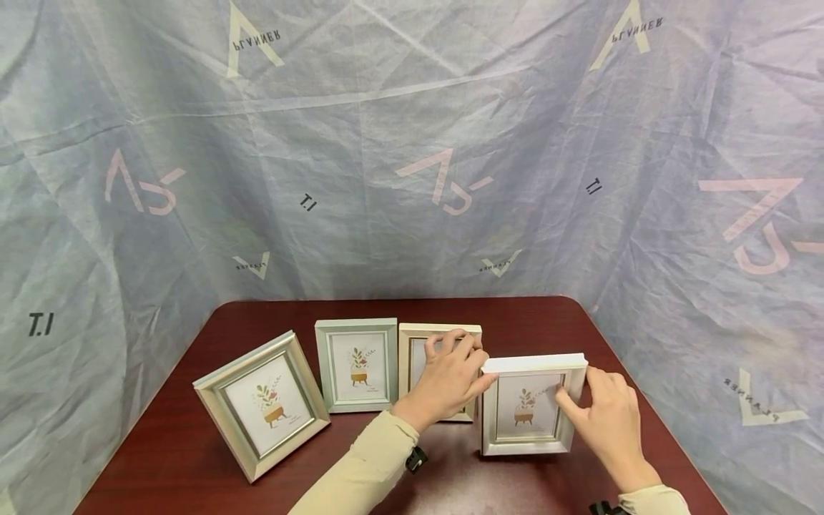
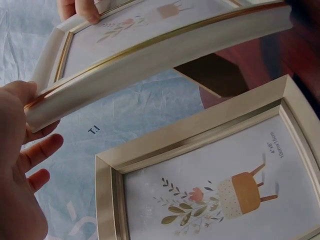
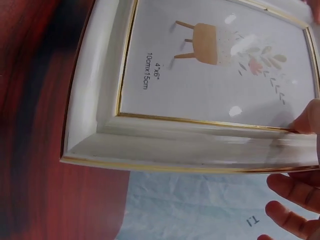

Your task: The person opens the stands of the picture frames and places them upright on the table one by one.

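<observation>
A white picture frame (image 1: 524,449) with a gold inner edge and a potted-plant print stands at the right of the table, its back leg (image 2: 220,75) visible behind it. My left hand (image 1: 447,383) pinches its upper left corner with thumb and finger, the other fingers passing in front of a cream frame (image 1: 405,365) behind. Along the right side, my right hand (image 1: 608,422) grips the same white frame, thumb on the front and fingers behind. The cream frame's picture is partly hidden by my left hand in the head view.
A pale green frame (image 1: 325,372) stands left of the cream one. Farther left, a champagne-coloured frame (image 1: 234,443) stands angled. All are on a dark red wooden table (image 1: 393,486). A grey-blue printed cloth (image 1: 373,236) hangs behind and at both sides.
</observation>
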Demonstrator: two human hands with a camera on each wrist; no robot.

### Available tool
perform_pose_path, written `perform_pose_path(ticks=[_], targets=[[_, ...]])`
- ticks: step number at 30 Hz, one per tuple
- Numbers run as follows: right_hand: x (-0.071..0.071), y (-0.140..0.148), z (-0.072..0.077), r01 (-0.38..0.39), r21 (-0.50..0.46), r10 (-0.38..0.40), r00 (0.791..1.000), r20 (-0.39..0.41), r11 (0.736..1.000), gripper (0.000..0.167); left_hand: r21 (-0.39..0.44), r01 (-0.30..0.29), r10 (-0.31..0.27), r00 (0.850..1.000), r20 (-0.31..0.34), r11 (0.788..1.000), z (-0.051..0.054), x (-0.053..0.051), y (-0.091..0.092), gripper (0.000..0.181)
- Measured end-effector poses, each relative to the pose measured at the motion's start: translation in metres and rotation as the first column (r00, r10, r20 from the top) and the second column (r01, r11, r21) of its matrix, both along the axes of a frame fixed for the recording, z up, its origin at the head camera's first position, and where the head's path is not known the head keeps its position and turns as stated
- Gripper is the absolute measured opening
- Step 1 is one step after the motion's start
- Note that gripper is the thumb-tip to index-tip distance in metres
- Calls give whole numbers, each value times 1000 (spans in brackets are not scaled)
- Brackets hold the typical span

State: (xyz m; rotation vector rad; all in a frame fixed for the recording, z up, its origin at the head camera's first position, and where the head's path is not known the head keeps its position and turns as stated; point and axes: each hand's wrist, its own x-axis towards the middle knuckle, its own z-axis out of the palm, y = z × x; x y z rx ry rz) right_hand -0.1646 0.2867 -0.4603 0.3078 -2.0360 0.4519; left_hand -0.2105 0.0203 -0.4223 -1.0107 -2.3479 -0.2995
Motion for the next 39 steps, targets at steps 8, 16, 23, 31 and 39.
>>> perform_pose_path(ticks=[8,16,23,31,39], targets=[[4,-1,-7,34,-21,-33,998,46,999,30,-15,5,-6,1000,-19,1000,-3,1,3,24],[4,-3,-14,66,-56,-58,989,136,996,29,-32,-10,11,1000,29,999,-7,0,4,26],[3,-6,-15,64,-79,-52,987,150,995,29,-18,-32,33,997,64,999,-10,-2,6,26],[2,-9,-15,88,-85,-70,978,197,992,32,41,-51,47,994,100,998,-14,-5,7,33],[0,-9,-14,129,-119,-89,950,299,984,31,40,-65,61,993,102,997,-17,-7,9,38]])
